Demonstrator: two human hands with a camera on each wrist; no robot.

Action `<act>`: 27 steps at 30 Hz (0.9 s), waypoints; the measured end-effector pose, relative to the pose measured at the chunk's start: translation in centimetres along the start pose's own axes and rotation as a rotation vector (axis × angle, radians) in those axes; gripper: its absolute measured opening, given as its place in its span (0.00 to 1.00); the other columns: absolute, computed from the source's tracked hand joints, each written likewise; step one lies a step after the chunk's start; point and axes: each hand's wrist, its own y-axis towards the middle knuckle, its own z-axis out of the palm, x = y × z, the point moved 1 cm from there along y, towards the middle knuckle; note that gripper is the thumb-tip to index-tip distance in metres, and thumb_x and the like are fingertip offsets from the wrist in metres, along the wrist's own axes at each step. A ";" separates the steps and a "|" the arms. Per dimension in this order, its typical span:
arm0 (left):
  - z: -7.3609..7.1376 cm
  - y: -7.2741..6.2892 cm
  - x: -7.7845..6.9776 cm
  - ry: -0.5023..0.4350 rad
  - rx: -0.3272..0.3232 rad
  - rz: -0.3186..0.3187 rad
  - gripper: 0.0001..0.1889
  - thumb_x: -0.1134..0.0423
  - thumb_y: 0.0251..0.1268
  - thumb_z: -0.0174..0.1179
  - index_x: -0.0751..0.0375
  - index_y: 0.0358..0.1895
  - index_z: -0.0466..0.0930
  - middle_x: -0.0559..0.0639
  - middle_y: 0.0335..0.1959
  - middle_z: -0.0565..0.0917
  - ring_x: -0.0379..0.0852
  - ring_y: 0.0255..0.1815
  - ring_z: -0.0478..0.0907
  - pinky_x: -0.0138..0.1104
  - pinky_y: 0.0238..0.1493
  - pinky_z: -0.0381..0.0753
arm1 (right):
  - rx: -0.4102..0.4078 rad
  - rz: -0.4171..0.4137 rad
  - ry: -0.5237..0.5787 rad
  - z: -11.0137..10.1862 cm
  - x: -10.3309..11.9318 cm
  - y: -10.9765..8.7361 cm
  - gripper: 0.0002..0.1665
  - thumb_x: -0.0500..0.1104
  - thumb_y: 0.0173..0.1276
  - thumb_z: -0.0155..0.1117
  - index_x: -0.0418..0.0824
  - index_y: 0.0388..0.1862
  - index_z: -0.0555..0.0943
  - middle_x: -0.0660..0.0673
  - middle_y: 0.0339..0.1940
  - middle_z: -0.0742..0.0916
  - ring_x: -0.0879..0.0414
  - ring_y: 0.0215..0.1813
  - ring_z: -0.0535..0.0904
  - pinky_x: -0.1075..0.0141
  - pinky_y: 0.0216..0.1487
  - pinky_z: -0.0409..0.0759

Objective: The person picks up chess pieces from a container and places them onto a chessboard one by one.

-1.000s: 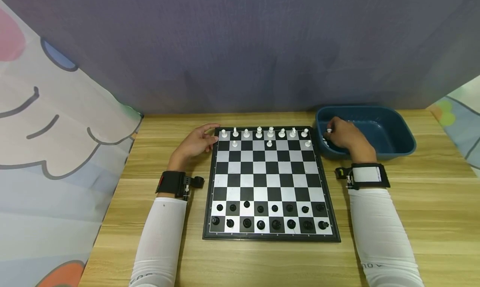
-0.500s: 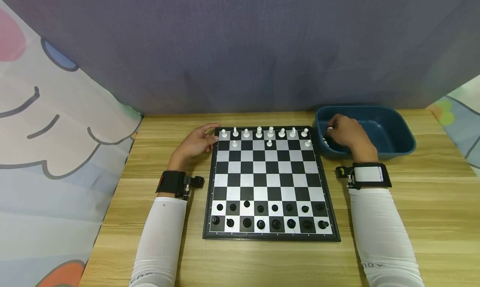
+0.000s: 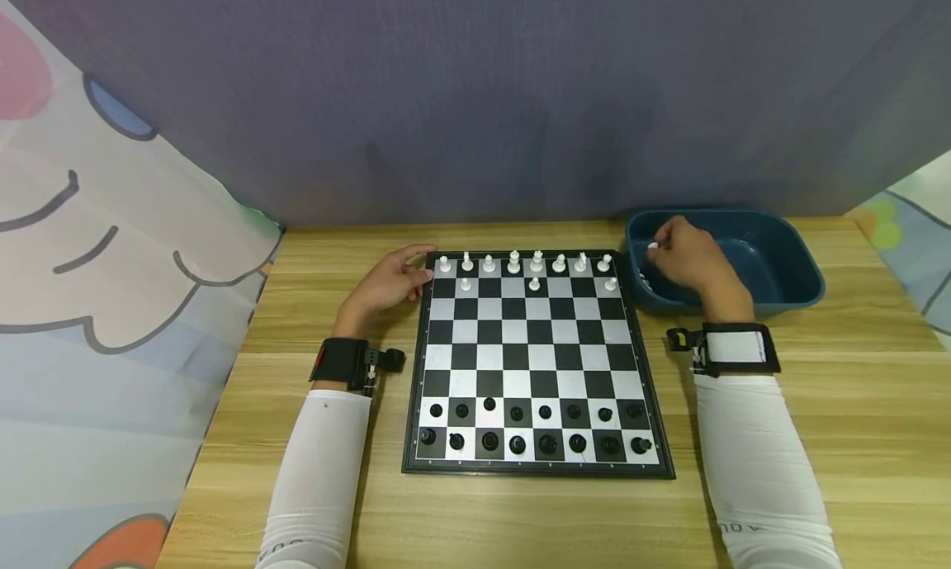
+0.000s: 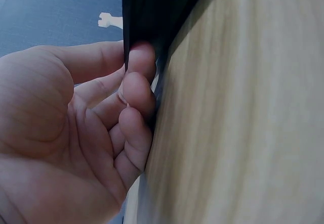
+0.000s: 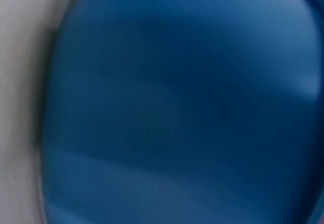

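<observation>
A chessboard (image 3: 539, 362) lies on the table between the hands. Its far row is full of white pieces, with three white pawns (image 3: 534, 284) in front. Two rows of black pieces (image 3: 517, 445) stand on the near side. My left hand (image 3: 384, 284) holds the board's far left corner; in the left wrist view its thumb lies over the edge and curled fingertips meet the black side. Over the blue bin (image 3: 806, 292), my right hand (image 3: 691, 259) pinches a small white chess piece (image 3: 653, 245), mostly covered by the fingers. The right wrist view shows only blurred blue bin wall.
A few white pieces (image 3: 644, 281) lie in the bin's left end, below the right hand. The bin stands right of the board, near the grey partition (image 3: 475, 98) at the back. Wooden table surface (image 3: 535, 519) lies in front of the board.
My right hand has risen slightly and shifted a little to the right within the bin, and the white piece at its fingertips shows more. The left hand and board stay put.
</observation>
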 end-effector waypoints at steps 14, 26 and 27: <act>0.0 0.2 0.2 -0.015 0.002 -0.008 0.28 0.60 0.78 0.57 0.43 0.77 0.66 0.51 0.28 0.78 0.47 0.29 0.75 0.33 0.33 0.77 | -0.135 -0.107 0.010 -0.2 2.2 -0.9 0.17 0.48 0.79 0.56 0.35 0.47 0.82 0.33 0.45 0.86 0.40 0.45 0.79 0.46 0.45 0.75; -0.1 0.0 0.0 -0.022 0.007 -0.006 0.28 0.61 0.78 0.57 0.44 0.77 0.66 0.52 0.28 0.78 0.47 0.30 0.75 0.33 0.33 0.76 | -0.185 -0.227 -0.008 -0.9 5.1 -2.6 0.14 0.50 0.78 0.62 0.40 0.41 0.85 0.39 0.35 0.88 0.49 0.33 0.76 0.56 0.37 0.70; -0.1 0.0 0.0 -0.021 0.008 -0.007 0.28 0.61 0.78 0.57 0.44 0.78 0.65 0.51 0.28 0.78 0.47 0.30 0.75 0.33 0.33 0.76 | -0.186 -0.237 -0.004 -0.9 5.4 -2.8 0.14 0.49 0.78 0.62 0.40 0.41 0.86 0.40 0.36 0.88 0.49 0.34 0.77 0.55 0.38 0.71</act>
